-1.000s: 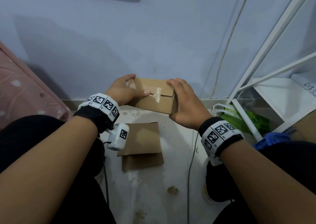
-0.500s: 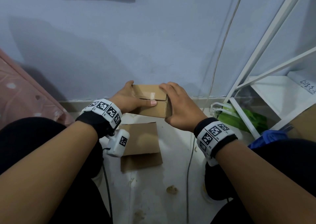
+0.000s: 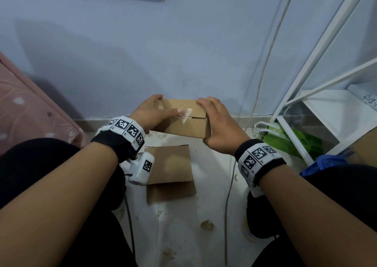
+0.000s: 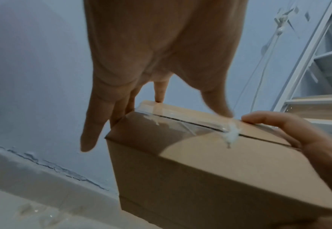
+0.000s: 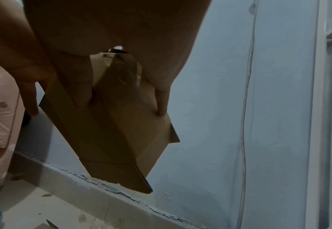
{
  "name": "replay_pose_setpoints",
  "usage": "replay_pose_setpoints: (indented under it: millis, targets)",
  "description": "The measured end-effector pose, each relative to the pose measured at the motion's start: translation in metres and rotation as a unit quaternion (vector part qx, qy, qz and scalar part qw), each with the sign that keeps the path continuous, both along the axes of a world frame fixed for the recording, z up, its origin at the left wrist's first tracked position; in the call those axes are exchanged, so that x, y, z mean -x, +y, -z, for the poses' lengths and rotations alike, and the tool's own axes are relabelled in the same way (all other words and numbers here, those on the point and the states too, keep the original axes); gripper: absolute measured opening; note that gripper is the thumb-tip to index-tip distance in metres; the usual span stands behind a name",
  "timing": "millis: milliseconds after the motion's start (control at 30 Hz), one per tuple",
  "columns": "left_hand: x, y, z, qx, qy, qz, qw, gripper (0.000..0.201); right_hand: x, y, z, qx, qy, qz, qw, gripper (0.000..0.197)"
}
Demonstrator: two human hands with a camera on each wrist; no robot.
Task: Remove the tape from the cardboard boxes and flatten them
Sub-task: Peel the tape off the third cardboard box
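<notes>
Two hands hold one small cardboard box (image 3: 184, 122) in the air in front of the blue wall (image 3: 183, 52), above a flattened cardboard piece (image 3: 170, 171) on the floor. The right hand (image 3: 219, 127) clasps the box's right end, fingers curled over the top and thumb underneath. The left hand (image 3: 150, 113) steadies the left end with fingers on the far edge, its thumb pushing at the crumpled clear tape (image 4: 230, 136) on the seam.

Box (image 3: 184, 125): we see matt brown cardboard, smooth.
Tape (image 4: 182, 123): our view shows clear glossy plastic, crinkled.
Flattened box (image 3: 170, 170): we see matt cardboard.
Wall (image 3: 183, 42): matt paint.
Shelf frame (image 3: 318, 48): we read smooth white metal.
</notes>
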State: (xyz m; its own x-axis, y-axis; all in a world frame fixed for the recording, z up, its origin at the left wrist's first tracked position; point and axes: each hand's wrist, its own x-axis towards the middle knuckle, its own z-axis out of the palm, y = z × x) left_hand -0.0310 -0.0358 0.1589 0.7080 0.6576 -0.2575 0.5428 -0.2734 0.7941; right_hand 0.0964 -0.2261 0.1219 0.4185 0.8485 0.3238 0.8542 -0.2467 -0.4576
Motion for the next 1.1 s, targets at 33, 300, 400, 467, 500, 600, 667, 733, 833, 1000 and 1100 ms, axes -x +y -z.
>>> replay_pose_setpoints:
  millis: [33,300,400,467,500,600,667,733,833,1000,1100]
  targets:
    - [-0.002,-0.002,0.002,0.001,0.014,0.01,1.0,0.123,0.001,0.001,0.0,-0.003,-0.002,-0.003,1.0,0.089]
    - [-0.007,-0.002,0.015,-0.067,0.023,-0.011,0.997,0.145,0.006,0.009,0.005,0.0,0.013,0.002,1.0,0.093]
    - [-0.006,0.002,0.011,-0.058,-0.015,-0.022,0.998,0.131,0.007,0.011,0.006,0.003,0.024,0.007,1.0,0.095]
    - [-0.005,0.003,0.009,-0.06,-0.035,-0.035,0.997,0.12,0.008,0.012,0.007,0.007,0.027,0.006,1.0,0.095]
    - [-0.005,0.004,0.009,-0.063,-0.041,-0.042,0.996,0.117,0.008,0.013,0.008,0.01,0.029,0.006,1.0,0.094]
    - [-0.003,0.008,0.011,-0.091,-0.047,-0.069,0.992,0.101,0.01,0.013,0.013,0.018,0.038,0.017,0.999,0.096]
    - [-0.002,0.009,0.009,-0.106,-0.059,-0.073,0.99,0.088,0.008,0.011,0.013,0.019,0.04,0.028,0.999,0.097]
    - [-0.002,0.007,0.006,-0.093,-0.077,-0.063,0.991,0.083,0.005,0.008,0.009,0.017,0.033,0.032,0.999,0.095]
    - [-0.004,0.001,0.007,-0.056,-0.047,-0.031,0.997,0.112,0.009,0.009,0.004,0.01,0.011,0.02,1.0,0.093]
    - [-0.005,-0.002,0.013,-0.084,-0.025,-0.046,0.995,0.126,0.014,0.016,0.005,0.01,0.003,0.014,1.0,0.092]
    - [-0.007,0.004,0.013,-0.086,-0.041,-0.055,0.994,0.117,0.015,0.017,0.006,0.021,0.009,0.03,0.999,0.095]
